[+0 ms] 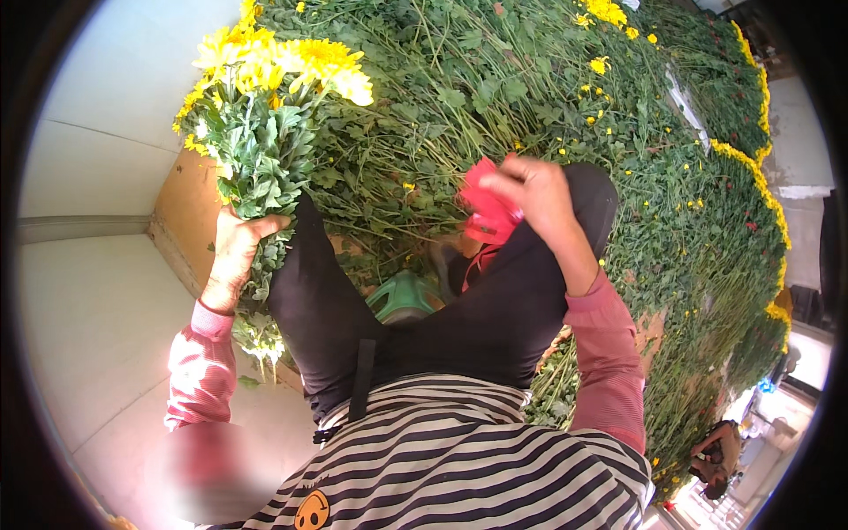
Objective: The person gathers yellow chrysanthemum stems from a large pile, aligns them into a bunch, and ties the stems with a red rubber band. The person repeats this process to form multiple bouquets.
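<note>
My left hand point(237, 247) is wrapped round the leafy stems of a bunch of yellow chrysanthemums point(265, 163). The blooms point away from me at the upper left, and the stem ends hang down past my wrist. Over my right knee, my right hand point(541, 196) pinches a bundle of red plastic strips point(491, 208). Some thin red strands trail below it between my legs. The two hands are apart, and the strips do not touch the bunch.
Cut chrysanthemum stems point(424, 115) cover the floor ahead and to the right, with a row of yellow blooms point(770, 203) along the far right. A pale wall point(97, 168) stands at left. Between my legs is a green plastic stool point(406, 293). Another person point(717, 455) is at lower right.
</note>
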The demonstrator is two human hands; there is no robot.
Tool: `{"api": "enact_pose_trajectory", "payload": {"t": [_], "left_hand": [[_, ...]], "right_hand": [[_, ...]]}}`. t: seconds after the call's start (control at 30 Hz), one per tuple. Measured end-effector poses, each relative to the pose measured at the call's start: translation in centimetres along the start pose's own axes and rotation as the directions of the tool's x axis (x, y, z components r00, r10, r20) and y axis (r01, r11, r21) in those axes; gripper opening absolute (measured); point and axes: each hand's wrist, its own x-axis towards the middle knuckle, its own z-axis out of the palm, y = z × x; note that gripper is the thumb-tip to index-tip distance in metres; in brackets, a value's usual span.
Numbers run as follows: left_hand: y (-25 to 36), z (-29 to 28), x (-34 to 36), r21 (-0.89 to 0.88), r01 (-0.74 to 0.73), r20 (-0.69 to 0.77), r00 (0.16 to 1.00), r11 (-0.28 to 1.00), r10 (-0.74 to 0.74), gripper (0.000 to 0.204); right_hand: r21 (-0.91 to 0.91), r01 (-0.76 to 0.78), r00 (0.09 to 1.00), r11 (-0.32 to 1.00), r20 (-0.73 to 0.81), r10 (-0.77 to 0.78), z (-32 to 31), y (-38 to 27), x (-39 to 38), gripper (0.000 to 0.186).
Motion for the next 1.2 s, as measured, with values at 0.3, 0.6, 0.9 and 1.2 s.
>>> {"api": "enact_pose_trajectory", "payload": {"t": [0.3, 0.6, 0.9, 1.2], "left_hand": [[-0.1, -0.1, 0.5, 0.034, -0.042, -0.001, 0.999, 0.999, 0.042, 0.033], [0.0, -0.4, -0.2, -0.017, -0.042, -0.027, 0.999, 0.999, 0.042, 0.032], [-0.6, -0.9, -0.1, -0.025, -0.074, -0.008, 0.997, 0.997, 0.074, 0.033], [-0.1, -1.5, 0.0, -0.179, -0.009, 0.062, 0.998, 0.984, 0.021, 0.031]], "right_hand": [[-0.585, 0.152, 0.737, 0.796, 0.604, 0.303, 0.4, 3.3, 6.2, 0.032], [-0.289, -0.037, 0.996, 0.957, 0.067, 0.058, 0.9, 4.1, 4.4, 0.027], [0.48, -0.347, 0.938, 0.806, 0.164, 0.306, 0.2, 4.1, 4.5, 0.017], [0.409, -0.116, 0.992, 0.905, 0.095, 0.084, -1.4, -0.5, 10.5, 0.032]]}}
